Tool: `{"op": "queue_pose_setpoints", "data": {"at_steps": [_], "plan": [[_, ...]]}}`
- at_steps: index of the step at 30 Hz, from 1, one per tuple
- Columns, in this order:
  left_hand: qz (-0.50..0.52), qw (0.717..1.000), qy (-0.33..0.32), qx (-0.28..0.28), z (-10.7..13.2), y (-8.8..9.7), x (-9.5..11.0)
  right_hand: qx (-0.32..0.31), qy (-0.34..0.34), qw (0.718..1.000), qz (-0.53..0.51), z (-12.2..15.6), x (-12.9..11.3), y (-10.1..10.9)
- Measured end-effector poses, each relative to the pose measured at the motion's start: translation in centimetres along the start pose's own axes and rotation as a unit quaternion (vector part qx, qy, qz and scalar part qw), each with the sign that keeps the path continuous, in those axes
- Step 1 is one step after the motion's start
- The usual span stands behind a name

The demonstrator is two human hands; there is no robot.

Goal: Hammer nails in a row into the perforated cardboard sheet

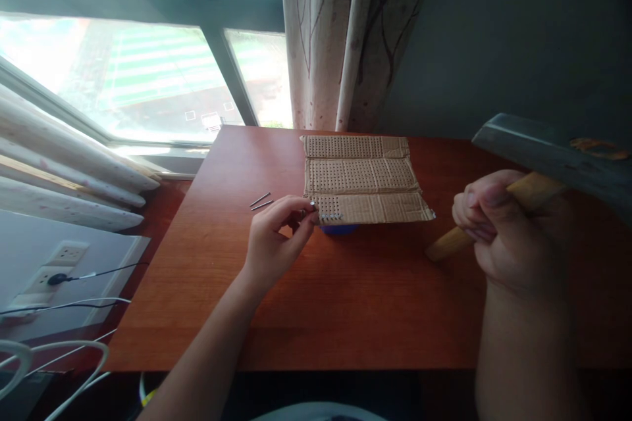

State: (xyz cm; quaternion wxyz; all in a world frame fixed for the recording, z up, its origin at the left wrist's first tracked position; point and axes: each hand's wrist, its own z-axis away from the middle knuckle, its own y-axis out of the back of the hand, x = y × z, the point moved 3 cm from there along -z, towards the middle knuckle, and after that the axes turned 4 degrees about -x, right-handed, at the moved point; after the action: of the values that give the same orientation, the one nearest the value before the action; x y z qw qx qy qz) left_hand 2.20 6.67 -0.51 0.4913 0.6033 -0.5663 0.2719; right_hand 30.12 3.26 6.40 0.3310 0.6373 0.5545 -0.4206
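My left hand [275,231] is closed in a pinch on a nail [312,206], held at the near left corner of a cardboard sheet [365,177] full of small holes. A short row of nails [332,216] stands along that near edge. My right hand [498,227] is wrapped round the wooden handle of a hammer [557,156], raised to the right of the cardboard with its dark metal head close to the camera. Two loose nails [261,201] lie on the table left of the cardboard. Something blue [338,229] shows under the cardboard's near edge.
The reddish wooden table [345,302] stands against a window [123,72] and a grey wall, with curtains [345,33] behind it. A wall socket [59,263] with cables sits at the lower left.
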Motion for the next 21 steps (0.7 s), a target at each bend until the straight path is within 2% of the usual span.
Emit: {"op": "queue_pose_setpoints", "data": {"at_steps": [21], "plan": [[-0.052, 0.998, -0.031, -0.007, -0.22, 0.06, 0.47, 0.003, -0.009, 1.000, 0.000, -0.09, -0.13, -0.09]]}}
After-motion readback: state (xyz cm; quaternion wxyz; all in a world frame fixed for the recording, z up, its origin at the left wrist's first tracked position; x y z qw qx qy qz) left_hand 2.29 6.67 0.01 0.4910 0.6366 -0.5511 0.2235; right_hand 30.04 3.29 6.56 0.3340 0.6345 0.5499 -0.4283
